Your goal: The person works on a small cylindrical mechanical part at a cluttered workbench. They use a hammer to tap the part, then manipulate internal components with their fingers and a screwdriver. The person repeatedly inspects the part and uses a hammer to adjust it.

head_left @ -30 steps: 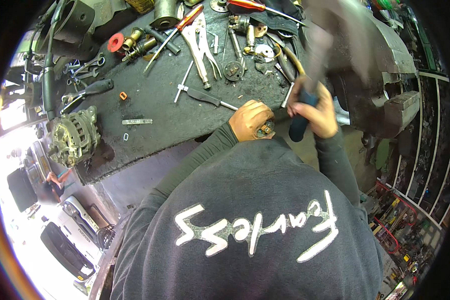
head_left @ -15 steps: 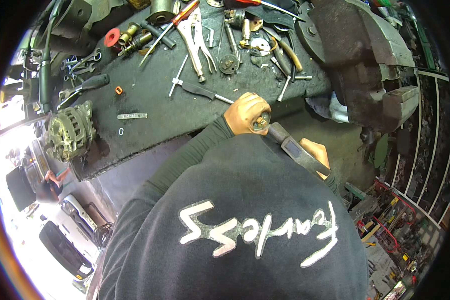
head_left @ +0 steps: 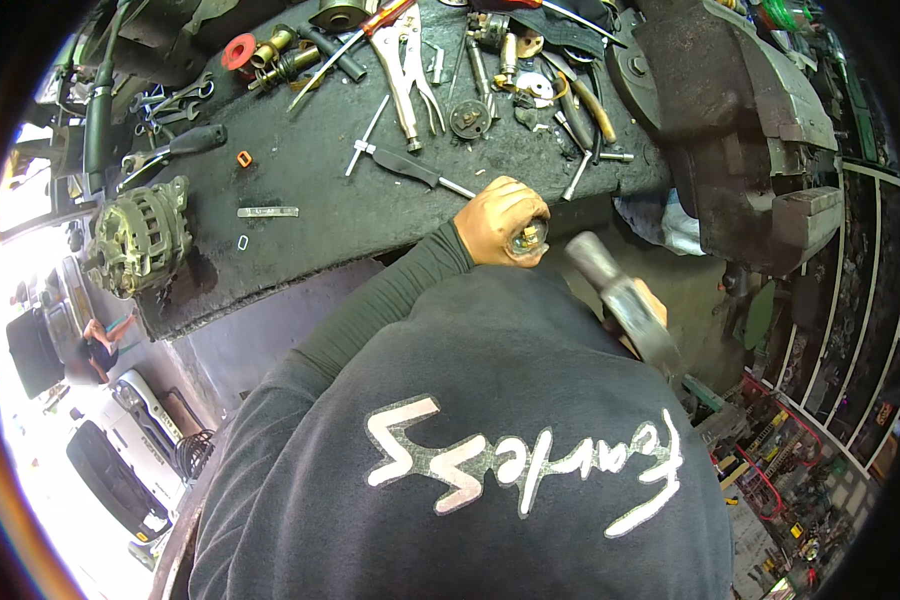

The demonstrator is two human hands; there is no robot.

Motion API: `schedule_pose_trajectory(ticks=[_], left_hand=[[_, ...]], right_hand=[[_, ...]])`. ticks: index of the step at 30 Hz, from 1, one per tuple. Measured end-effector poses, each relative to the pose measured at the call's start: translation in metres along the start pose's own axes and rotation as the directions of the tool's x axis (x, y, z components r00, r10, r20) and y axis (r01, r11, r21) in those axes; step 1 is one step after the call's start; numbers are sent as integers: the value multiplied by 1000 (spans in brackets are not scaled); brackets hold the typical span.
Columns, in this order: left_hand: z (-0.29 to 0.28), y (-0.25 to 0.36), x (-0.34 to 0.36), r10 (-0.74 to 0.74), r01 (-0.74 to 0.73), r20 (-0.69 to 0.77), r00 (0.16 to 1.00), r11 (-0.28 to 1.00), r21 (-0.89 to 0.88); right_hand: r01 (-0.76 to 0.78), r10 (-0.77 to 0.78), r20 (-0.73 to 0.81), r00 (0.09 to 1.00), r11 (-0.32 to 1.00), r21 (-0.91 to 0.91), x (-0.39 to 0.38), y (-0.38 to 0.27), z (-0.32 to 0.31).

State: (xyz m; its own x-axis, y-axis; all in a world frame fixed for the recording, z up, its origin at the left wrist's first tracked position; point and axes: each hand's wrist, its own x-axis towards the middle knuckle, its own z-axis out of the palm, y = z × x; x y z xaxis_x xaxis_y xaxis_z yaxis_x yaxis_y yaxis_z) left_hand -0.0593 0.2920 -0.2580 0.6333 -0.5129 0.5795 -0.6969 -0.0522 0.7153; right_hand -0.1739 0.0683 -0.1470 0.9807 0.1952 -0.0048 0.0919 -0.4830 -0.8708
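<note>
Near the front edge of the black workbench [head_left: 320,215], my left hand [head_left: 497,222] is closed around a small round metal part [head_left: 527,240] with brassy bits in its exposed face. Just right of it and lower, a hammer [head_left: 595,262] has its steel head tilted toward the held part, apart from it. My right hand [head_left: 648,300] grips the hammer, mostly hidden behind it. A black-handled screwdriver [head_left: 405,165] lies just behind my left hand, and a small T-shaped socket tool [head_left: 577,175] lies to the right.
An alternator [head_left: 140,240] sits at the bench's left end. Locking pliers [head_left: 402,70], red-handled screwdrivers, spanners [head_left: 175,100] and several metal parts crowd the back. A large dark vise-like fixture [head_left: 720,120] stands right. A person [head_left: 100,350] is at far left; cluttered tools lie lower right.
The hammer, raised and blurred at upper right a second ago, came down beside my left hand, then shifted slightly right, away from the held part. My left hand keeps its hold.
</note>
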Motion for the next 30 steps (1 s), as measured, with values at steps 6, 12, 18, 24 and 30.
schedule_pose_trajectory(ticks=[6, 12, 18, 24, 30], left_hand=[[1, 1, -1, 7, -7, 11, 1000, 1000, -15], [2, 0, -3, -10, 10, -15, 1000, 1000, 0], [1, 1, 0, -2, 2, -24, 1000, 1000, -3], [-1, 8, 2, 15, -15, -42, 999, 1000, 11], [-3, 4, 2, 12, -11, -27, 1000, 999, 33]], right_hand=[[-202, 255, 191, 948, 944, -260, 8, 21, 6], [87, -87, 17, 996, 996, 23, 8, -9, 1], [-112, 174, 161, 971, 934, -339, 15, -7, 7], [-86, 85, 46, 995, 996, 25, 2, 1, 9], [-36, 59, 141, 988, 986, -164, 4, 15, 4]])
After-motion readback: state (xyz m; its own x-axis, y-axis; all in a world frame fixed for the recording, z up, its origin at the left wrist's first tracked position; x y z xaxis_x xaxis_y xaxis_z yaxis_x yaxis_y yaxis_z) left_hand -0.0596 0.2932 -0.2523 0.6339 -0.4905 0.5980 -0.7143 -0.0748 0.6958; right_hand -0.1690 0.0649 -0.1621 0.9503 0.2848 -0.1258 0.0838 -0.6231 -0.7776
